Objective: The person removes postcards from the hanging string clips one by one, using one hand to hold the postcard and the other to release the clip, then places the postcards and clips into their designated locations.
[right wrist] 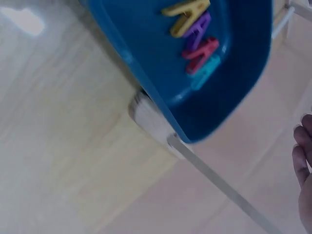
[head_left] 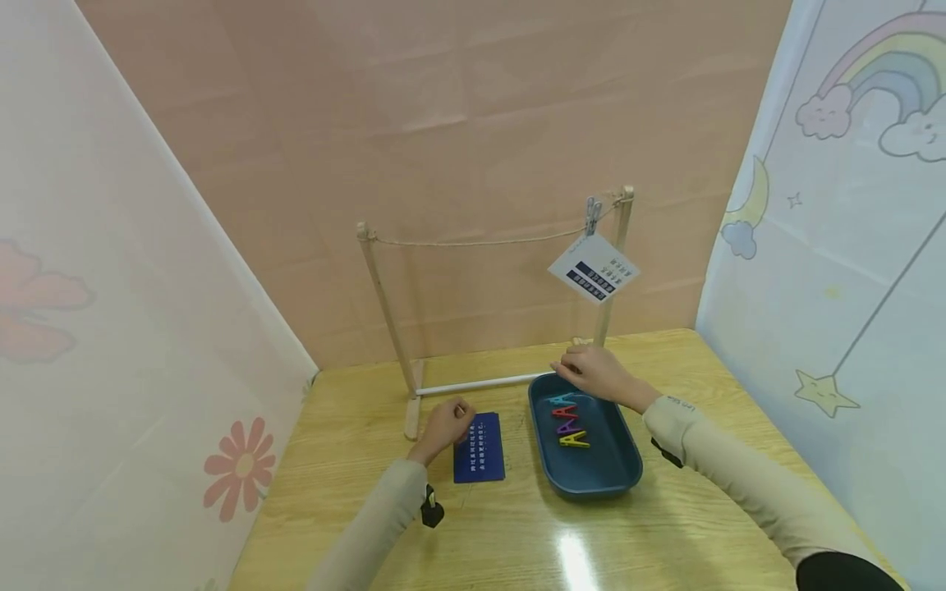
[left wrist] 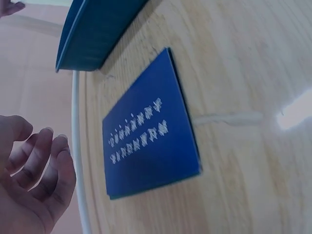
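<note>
One blue card [head_left: 479, 447] lies flat on the desk [head_left: 473, 525], its long axis running away from the person, just left of the blue tray [head_left: 591, 480]. The left hand [head_left: 444, 424] rests at the card's far left corner, fingers loosely curled and holding nothing. The right hand [head_left: 597, 373] lies over the tray's far rim, relaxed and not holding anything. Four pegs [head_left: 567, 419] sit in a row inside the tray: teal, red, purple, yellow. One white card [head_left: 594, 268] hangs from the string [head_left: 480, 241] by one clip [head_left: 592, 215].
</note>
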Tool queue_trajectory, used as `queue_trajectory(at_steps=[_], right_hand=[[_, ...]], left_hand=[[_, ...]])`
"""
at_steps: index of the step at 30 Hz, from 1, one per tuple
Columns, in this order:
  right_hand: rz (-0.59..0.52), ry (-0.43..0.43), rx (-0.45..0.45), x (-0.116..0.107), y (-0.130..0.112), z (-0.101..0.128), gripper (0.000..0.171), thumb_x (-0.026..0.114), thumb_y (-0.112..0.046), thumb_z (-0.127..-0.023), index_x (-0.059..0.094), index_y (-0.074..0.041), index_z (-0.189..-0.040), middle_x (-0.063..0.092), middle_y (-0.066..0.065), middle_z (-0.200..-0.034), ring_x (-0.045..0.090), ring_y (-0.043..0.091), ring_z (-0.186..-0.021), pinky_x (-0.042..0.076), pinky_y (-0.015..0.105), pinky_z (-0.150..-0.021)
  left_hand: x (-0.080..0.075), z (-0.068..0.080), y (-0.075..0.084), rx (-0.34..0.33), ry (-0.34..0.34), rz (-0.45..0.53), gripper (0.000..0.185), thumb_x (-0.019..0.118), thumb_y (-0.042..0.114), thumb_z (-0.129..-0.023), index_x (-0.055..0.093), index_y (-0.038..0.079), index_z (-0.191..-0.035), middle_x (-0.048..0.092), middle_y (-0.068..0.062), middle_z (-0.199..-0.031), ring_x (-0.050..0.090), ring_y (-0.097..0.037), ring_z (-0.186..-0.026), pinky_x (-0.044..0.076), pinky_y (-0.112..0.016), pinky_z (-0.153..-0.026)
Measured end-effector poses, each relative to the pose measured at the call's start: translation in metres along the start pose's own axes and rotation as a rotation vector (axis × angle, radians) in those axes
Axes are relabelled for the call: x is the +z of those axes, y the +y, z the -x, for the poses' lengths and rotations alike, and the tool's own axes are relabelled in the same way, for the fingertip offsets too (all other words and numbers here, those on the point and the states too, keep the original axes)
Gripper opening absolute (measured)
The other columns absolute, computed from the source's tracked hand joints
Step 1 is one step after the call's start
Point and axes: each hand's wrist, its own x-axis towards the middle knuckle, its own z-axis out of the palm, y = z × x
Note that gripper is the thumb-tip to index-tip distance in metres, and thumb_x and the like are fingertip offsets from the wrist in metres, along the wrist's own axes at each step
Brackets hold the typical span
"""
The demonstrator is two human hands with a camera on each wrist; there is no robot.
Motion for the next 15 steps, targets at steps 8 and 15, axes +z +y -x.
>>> queue_trajectory(at_steps=[8, 15], right_hand=[[0.011, 0.051, -0.006, -0.026, 0.011, -0.020, 0.030, 0.064, -0.026, -0.099, 0.068, -0.012, -0.073, 0.050, -0.006, -0.062, 0.043, 0.005, -0.050, 0.038, 0.024, -0.046], [0.005, 0.127, -0.060, -0.047, 0.018, -0.037, 0.056, 0.043, -0.047, -0.104, 0.066, -0.010, -0.070, 0.048, -0.005, -0.061, 0.038, 0.004, -0.050, 0.034, 0.024, -0.045]], left_hand=[[0.007, -0.013, 0.021, 0.030, 0.024, 0.005, 0.025, 0.049, 0.022, -0.105, 0.063, 0.002, -0.104, 0.064, -0.016, -0.067, 0.063, -0.040, -0.060, 0.046, -0.027, -0.049], [0.016, -0.026, 0.037, 0.063, 0.057, -0.017, 0.022, 0.051, 0.021, -0.104, 0.063, 0.003, -0.104, 0.063, -0.002, -0.071, 0.061, -0.022, -0.055, 0.054, -0.044, -0.062]])
